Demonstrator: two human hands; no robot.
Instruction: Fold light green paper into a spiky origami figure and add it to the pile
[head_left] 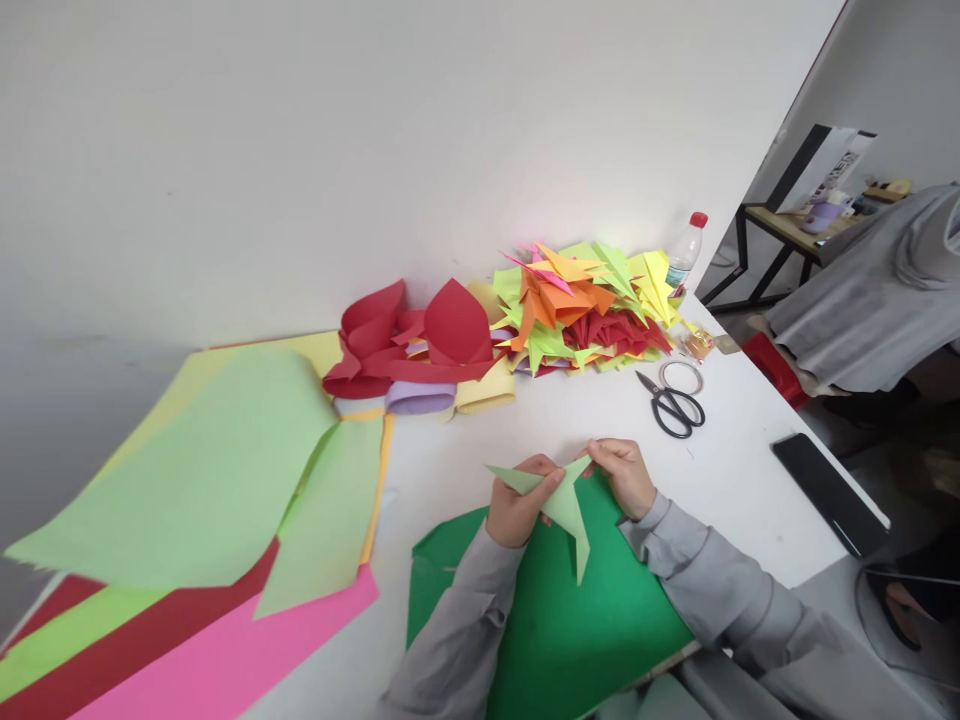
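From my end I see both hands at work just above the bench (442, 460), wrists in grey sleeves. The left hand (517, 505) is closed on a folded piece of pale green paper (568, 512), thumb laid on top and fingers beneath. The right hand (624, 476) is nearly closed too, thumb and fingertips pinching the paper's upper right tip. One point of the paper sticks out past my left hand, and another hangs down over the dark green sheet (592, 620) below.

Beyond the right hand I have black-handled scissors (677, 408), their blades part open, next to a roll of tape (682, 362). A phone (829, 492) lies near the bench's right edge. Against the wall sits a heap of folded colored paper (585, 300), with a red-capped bottle (684, 250) beside it. Left of the heap are curled red pieces (457, 325), then large light green sheets (202, 470) overlapping a pink sheet (247, 650).
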